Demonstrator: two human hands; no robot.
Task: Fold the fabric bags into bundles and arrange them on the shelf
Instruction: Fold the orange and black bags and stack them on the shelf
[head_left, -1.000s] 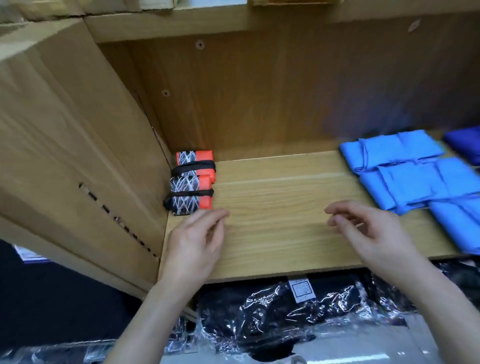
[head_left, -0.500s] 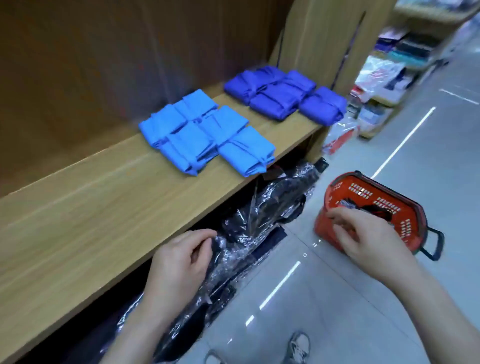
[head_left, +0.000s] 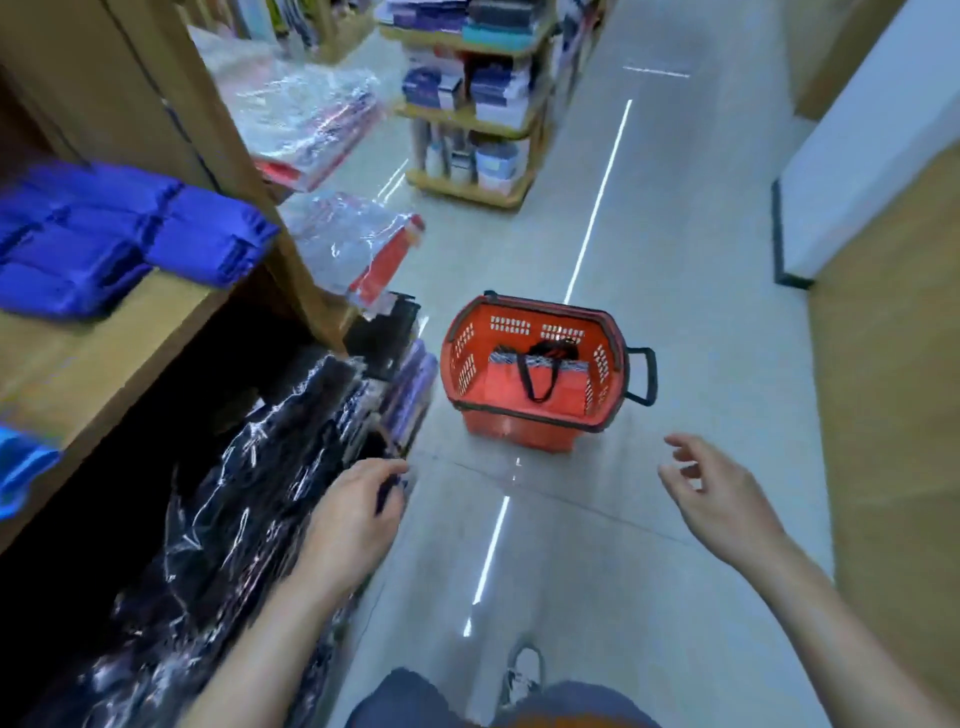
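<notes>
A red shopping basket (head_left: 470, 358) stands on the floor ahead of me. Inside it lies an orange fabric bag (head_left: 501, 384) with black handles and a black-and-white patterned edge. My right hand (head_left: 719, 499) hovers empty to the basket's lower right, fingers loosely spread. My left hand (head_left: 356, 512) hangs by the lower shelf's plastic-wrapped black goods (head_left: 249, 509), fingers loosely curled, holding nothing that I can see. Dark blue folded bundles (head_left: 119, 234) lie on the wooden shelf (head_left: 93, 353) at the left. A light blue bundle (head_left: 23, 467) shows at the left edge.
More wrapped packs (head_left: 353, 249) lie beyond the shelf's upright. A round display stand (head_left: 478, 104) with stacked goods is farther down the aisle. A wooden panel (head_left: 893, 389) lines the right side. My shoe (head_left: 522, 670) and knees show at the bottom.
My view has swung right from the shelf to the aisle and basket. Both hands left the shelf board; the right hand, over the basket's rim half a second ago, now hovers below it.
</notes>
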